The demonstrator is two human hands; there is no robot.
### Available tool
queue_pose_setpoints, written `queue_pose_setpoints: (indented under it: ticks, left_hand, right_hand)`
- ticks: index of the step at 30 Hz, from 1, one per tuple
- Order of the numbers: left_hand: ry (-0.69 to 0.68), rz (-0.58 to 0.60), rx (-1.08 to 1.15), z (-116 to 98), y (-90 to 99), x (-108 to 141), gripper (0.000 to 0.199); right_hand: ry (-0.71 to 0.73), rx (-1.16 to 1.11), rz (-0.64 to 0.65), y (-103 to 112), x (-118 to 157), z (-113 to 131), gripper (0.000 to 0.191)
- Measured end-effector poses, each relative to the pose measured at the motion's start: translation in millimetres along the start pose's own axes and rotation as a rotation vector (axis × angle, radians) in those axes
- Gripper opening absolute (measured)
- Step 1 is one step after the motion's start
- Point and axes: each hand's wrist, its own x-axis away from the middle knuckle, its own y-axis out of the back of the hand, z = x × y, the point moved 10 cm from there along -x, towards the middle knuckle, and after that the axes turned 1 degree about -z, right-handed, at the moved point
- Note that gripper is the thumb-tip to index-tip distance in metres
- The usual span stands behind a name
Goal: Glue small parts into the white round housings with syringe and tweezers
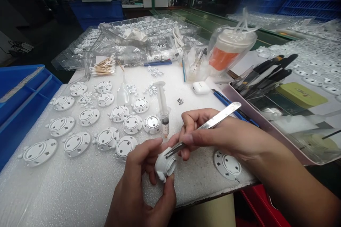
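My left hand (145, 181) holds a small rounded white plastic part (163, 165) between thumb and fingers, its ring-shaped opening tilted toward the lower right. Metal tweezers (215, 118) are pinched in my right hand (202, 133), and their tips touch or nearly touch the top of the white part. Whether anything sits between the tips is too small to tell. Just beyond my hands a syringe (163, 113) with dark contents stands upright. To the left, several round white discs (132, 124) with dark spots lie in loose rows. One more disc (227, 165) rests under my right forearm.
A pinkish tray (269, 138) of tools stands at the right, beside blue pens (229, 103). Farther back are a bagged drink cup (225, 51), a white case (201, 87), cotton swabs (103, 67) and a squeeze bottle (124, 94). A blue crate (23, 103) borders the left.
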Motion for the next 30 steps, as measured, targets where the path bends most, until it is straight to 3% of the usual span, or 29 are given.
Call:
queue_pose_setpoints:
  ticks: [7, 13, 21, 30]
  left_hand:
    - [0.075, -0.035, 0.038, 2, 0.6, 1, 0.054]
    - [0.016, -0.008, 0.005, -1, 1.0, 2, 0.058]
    - [0.041, -0.030, 0.013, 2, 0.9, 2, 0.056]
    - [0.102, -0.096, 0.059, 6, 4.9, 4, 0.052]
  right_hand:
    - [0.000, 0.024, -0.020, 0, 0, -1, 0.027]
    - [-0.009, 0.037, -0.025, 1, 0, -2, 0.028]
    - [0.048, 0.022, -0.091, 9, 2, 9, 0.026]
    - [0.159, 0.043, -0.020, 1, 9, 24, 0.021]
